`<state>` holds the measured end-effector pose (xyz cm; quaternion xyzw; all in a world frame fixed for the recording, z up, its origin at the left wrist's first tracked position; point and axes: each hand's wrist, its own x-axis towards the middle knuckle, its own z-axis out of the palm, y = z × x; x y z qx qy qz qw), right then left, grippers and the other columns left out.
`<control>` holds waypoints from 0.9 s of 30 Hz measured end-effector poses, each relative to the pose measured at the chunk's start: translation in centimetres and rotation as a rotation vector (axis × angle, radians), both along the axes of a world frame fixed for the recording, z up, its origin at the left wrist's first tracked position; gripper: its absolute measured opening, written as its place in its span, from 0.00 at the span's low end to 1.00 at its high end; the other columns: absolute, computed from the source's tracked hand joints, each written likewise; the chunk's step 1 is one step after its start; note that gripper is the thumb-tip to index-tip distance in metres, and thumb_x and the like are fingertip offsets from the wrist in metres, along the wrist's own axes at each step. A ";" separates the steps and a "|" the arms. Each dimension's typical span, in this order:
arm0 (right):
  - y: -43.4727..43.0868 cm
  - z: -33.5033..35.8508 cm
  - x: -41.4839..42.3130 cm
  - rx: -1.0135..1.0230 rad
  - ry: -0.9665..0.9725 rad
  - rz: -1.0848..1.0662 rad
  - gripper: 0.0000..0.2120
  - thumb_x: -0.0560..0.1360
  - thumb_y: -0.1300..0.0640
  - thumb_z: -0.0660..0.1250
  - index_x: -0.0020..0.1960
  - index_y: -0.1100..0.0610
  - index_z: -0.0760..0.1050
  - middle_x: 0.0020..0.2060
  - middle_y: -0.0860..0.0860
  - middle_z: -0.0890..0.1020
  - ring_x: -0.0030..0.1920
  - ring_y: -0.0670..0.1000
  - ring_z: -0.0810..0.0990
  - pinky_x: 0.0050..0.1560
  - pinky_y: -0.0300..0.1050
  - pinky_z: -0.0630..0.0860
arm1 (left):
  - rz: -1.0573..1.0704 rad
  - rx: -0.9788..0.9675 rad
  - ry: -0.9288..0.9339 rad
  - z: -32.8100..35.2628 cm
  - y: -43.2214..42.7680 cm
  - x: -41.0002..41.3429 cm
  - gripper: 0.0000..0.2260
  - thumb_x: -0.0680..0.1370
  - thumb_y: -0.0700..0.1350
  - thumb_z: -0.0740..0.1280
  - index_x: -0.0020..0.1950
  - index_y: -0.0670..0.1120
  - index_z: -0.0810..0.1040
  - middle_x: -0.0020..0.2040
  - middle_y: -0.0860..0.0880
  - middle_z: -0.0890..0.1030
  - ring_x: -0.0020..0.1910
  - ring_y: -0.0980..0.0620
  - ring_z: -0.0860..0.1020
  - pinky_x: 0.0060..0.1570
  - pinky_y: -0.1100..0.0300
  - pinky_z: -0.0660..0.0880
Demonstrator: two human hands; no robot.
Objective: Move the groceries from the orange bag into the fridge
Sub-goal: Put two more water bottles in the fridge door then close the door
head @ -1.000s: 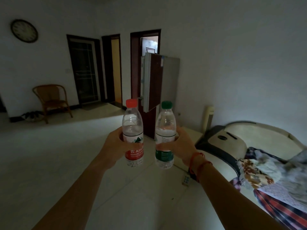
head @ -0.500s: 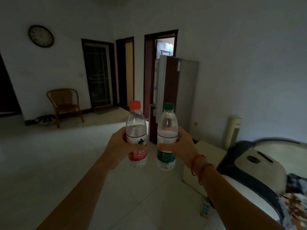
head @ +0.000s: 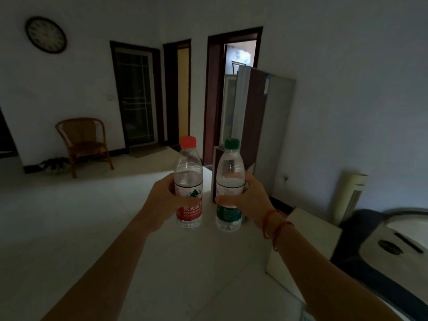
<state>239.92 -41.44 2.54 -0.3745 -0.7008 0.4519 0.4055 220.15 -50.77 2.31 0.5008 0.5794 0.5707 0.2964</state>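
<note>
Two water bottles in hand, both upright, caps on. My left hand (head: 162, 200) wraps the red-capped bottle (head: 188, 184); fingers curled tight round its label band. My right hand (head: 251, 198) grips the green-capped bottle (head: 230, 185) the same way, thumb across the front. The bottles sit just beside each other, not touching. Fridge (head: 261, 126) stands at 12 o'clock beyond them, against the wall, its door (head: 251, 117) swung open toward me. Orange bag not in view. Judgement: carry phase, walking to the fridge. Keep bottles vertical, elbows in, and approach from the open side of the door. Load one bottle first; both hands are full, so nothing is spare to steady a shelf.
</note>
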 end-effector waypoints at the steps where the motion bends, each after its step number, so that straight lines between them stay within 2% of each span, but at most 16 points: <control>1: 1.6 -0.1 -1.5 0.004 -0.009 -0.009 0.30 0.59 0.60 0.82 0.57 0.51 0.75 0.50 0.48 0.84 0.53 0.50 0.83 0.58 0.55 0.79 | -0.007 0.001 0.007 -0.1 1.7 -1.4 0.24 0.65 0.35 0.78 0.52 0.58 0.77 0.46 0.57 0.84 0.45 0.61 0.82 0.41 0.65 0.76; 6: 10.2 0.1 -8.5 -0.014 -0.014 -0.040 0.28 0.60 0.60 0.82 0.55 0.51 0.75 0.50 0.49 0.83 0.52 0.51 0.83 0.57 0.54 0.80 | -0.051 0.005 0.010 0.3 10.6 -8.6 0.24 0.65 0.37 0.78 0.54 0.57 0.76 0.49 0.56 0.83 0.47 0.60 0.82 0.41 0.67 0.75; 10: 16.4 0.0 -12.9 -0.023 -0.006 -0.041 0.27 0.60 0.62 0.82 0.53 0.50 0.74 0.50 0.49 0.83 0.51 0.49 0.82 0.54 0.49 0.80 | -0.072 -0.001 0.019 0.5 17.2 -13.3 0.25 0.65 0.37 0.78 0.56 0.56 0.76 0.52 0.54 0.83 0.50 0.56 0.81 0.47 0.61 0.77; 16: 26.9 -1.3 -18.8 -0.030 -0.016 -0.073 0.32 0.59 0.59 0.83 0.59 0.54 0.73 0.52 0.50 0.83 0.52 0.51 0.82 0.54 0.51 0.80 | -0.076 -0.034 0.034 -0.5 27.1 -19.3 0.25 0.66 0.37 0.78 0.57 0.54 0.76 0.52 0.53 0.83 0.51 0.55 0.81 0.46 0.62 0.76; 22: 38.5 -3.1 -24.3 -0.003 -0.038 -0.057 0.32 0.60 0.59 0.82 0.61 0.54 0.73 0.52 0.49 0.82 0.52 0.48 0.81 0.50 0.41 0.79 | -0.049 -0.036 0.025 -2.0 38.8 -24.9 0.26 0.65 0.37 0.78 0.60 0.52 0.75 0.52 0.54 0.82 0.50 0.58 0.80 0.44 0.64 0.76; 27: 49.6 -3.7 -28.7 -0.020 -0.041 -0.061 0.33 0.59 0.56 0.82 0.60 0.51 0.73 0.52 0.47 0.82 0.53 0.48 0.81 0.54 0.46 0.80 | -0.035 -0.039 0.044 -1.7 49.2 -29.1 0.26 0.66 0.36 0.77 0.58 0.55 0.74 0.51 0.57 0.81 0.49 0.62 0.79 0.44 0.67 0.74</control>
